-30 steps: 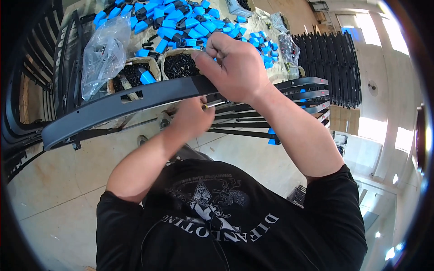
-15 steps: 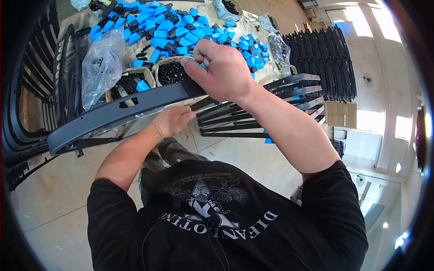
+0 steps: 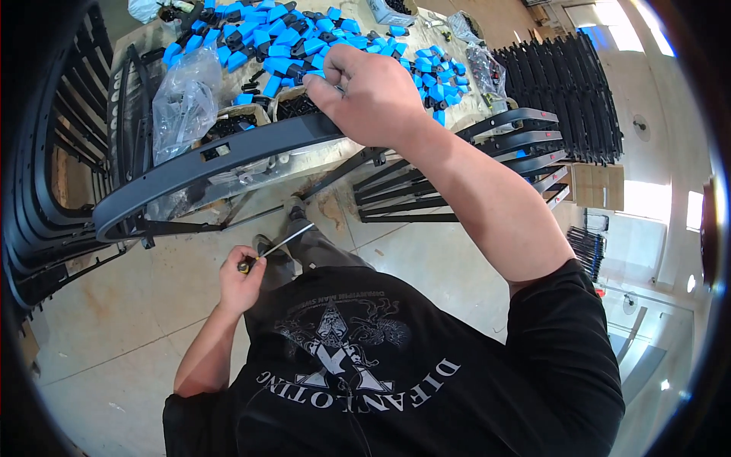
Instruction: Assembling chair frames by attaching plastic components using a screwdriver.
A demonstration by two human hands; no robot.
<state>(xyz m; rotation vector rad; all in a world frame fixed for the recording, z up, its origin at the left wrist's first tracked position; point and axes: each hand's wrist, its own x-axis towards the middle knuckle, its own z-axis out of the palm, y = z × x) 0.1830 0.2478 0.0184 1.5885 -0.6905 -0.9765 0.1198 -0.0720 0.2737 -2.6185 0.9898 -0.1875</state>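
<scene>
A screwdriver (image 3: 278,245) with a dark and yellow handle and a long metal shaft is held in my left hand (image 3: 241,278), low over the floor. Its shaft points up and to the right, apart from the long curved black frame (image 3: 221,152). My right hand (image 3: 369,99) is closed at the right part of that frame's upper bar, and its curled fingers are partly hidden. A rectangular slot shows in the bar. Just beyond my right hand are a container of small black parts (image 3: 297,105) and a pile of blue and black pieces (image 3: 285,42).
A clear plastic bag (image 3: 183,99) lies on the table (image 3: 266,171). More black frames stand at left (image 3: 46,183) and right (image 3: 525,137). Farther right are stacked black bars (image 3: 560,99) and a cardboard box (image 3: 598,186). Another small-parts container (image 3: 236,122) sits behind the bar.
My left hand has drawn back from beneath the frame toward my body, and the screwdriver now shows in it. My right hand stays at the bar. The view has shifted slightly.
</scene>
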